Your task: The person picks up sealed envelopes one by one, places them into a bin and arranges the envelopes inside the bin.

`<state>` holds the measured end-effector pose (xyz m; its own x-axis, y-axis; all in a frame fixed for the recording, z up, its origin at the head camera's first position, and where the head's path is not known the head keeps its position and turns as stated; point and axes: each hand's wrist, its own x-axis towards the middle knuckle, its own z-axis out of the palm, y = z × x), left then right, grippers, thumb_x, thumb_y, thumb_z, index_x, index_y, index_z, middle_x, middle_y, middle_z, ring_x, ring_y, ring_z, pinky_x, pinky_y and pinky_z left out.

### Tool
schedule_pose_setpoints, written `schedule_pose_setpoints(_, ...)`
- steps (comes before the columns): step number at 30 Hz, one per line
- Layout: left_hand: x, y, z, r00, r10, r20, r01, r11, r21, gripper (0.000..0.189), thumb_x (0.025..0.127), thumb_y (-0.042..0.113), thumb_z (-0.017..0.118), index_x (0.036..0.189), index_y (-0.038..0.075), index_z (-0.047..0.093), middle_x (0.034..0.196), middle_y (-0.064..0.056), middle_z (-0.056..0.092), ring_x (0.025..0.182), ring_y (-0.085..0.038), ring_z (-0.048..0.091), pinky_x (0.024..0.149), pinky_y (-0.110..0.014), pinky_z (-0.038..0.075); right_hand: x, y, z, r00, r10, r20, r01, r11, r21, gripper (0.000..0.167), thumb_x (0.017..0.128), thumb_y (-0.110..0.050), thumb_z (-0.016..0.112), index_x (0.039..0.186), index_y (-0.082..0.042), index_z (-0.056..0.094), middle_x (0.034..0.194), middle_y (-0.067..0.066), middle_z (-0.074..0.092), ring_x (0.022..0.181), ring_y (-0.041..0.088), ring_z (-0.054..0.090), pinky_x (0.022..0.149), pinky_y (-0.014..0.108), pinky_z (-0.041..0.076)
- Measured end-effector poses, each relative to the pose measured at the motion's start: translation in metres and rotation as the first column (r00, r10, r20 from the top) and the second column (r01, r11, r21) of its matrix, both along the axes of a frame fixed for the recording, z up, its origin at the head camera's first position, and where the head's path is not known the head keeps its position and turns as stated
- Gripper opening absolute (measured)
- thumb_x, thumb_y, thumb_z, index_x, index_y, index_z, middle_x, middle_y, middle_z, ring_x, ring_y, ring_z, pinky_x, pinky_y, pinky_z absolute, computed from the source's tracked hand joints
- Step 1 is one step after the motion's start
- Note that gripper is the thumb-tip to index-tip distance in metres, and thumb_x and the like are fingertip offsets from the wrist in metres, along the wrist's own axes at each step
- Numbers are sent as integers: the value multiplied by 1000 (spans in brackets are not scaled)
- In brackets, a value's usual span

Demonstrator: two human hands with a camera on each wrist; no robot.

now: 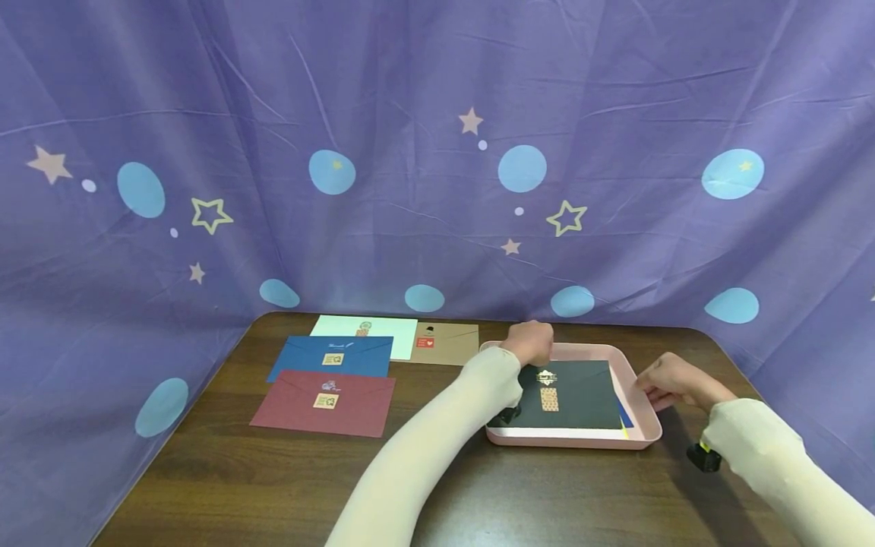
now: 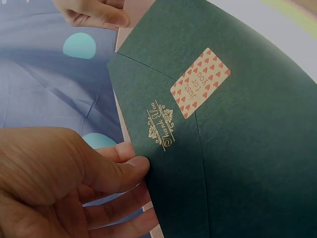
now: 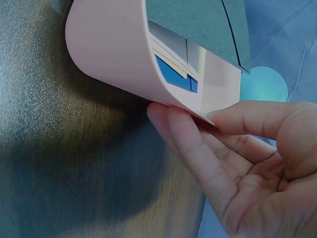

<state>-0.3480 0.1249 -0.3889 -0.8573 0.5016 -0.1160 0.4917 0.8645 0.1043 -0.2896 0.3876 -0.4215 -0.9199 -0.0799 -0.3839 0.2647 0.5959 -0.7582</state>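
A dark green envelope (image 1: pixel 581 393) with a gold "Thank You" print and a heart-patterned "Just for you" sticker (image 2: pixel 200 83) lies over the pink tray (image 1: pixel 574 441). My left hand (image 1: pixel 533 343) pinches the envelope's far edge between thumb and fingers, the thumb on top beside the print. At the tray's right side, my right hand (image 1: pixel 673 378) pinches the wall, thumb over the rim and fingers outside. Under the green envelope, white, yellow and blue envelopes (image 3: pixel 173 74) show inside the tray.
On the left of the wooden table (image 1: pixel 205 471) lie a maroon envelope (image 1: pixel 355 410), a blue envelope (image 1: pixel 301 361), a white envelope (image 1: pixel 403 342) and a brown kraft envelope (image 1: pixel 458 342), partly overlapping. A purple curtain (image 1: pixel 410 99) hangs behind the table.
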Motion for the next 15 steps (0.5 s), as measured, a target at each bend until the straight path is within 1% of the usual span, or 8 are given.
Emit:
schedule_pose_setpoints(2,0,1,-3,1000,11,-6,-11,1000,-2,18,95,13,62,78,17,67,94,4,69,78,-11,51,69,-31,51,0,0,0,1000,1,-1,-1,1000,-2,33,89,0,56,107,27,61,72,7,69,67,17,68,65,37,63)
schedule_pose_setpoints(4,0,1,-6,1000,12,-11,-12,1000,-3,19,94,13,63,76,17,66,95,4,69,79,-11,51,69,-31,52,1,0,0,1000,-3,-1,3,1000,-4,33,89,0,56,107,27,61,71,7,69,67,17,68,65,37,62)
schedule_pose_setpoints(9,0,1,-11,1000,7,2,-7,1000,14,23,94,13,63,71,17,62,92,2,68,77,-12,51,68,-32,51,2,0,-1,1000,-7,-4,7,1000,1,30,87,0,56,104,24,63,70,6,68,65,16,67,64,35,62)
schedule_pose_setpoints(15,0,1,-14,1000,5,12,-5,1000,22,22,93,12,65,72,17,63,89,2,67,76,-12,52,68,-32,51,2,-1,0,1000,-10,-9,10,1000,7,27,88,-1,56,101,22,65,70,6,67,65,16,67,64,36,62)
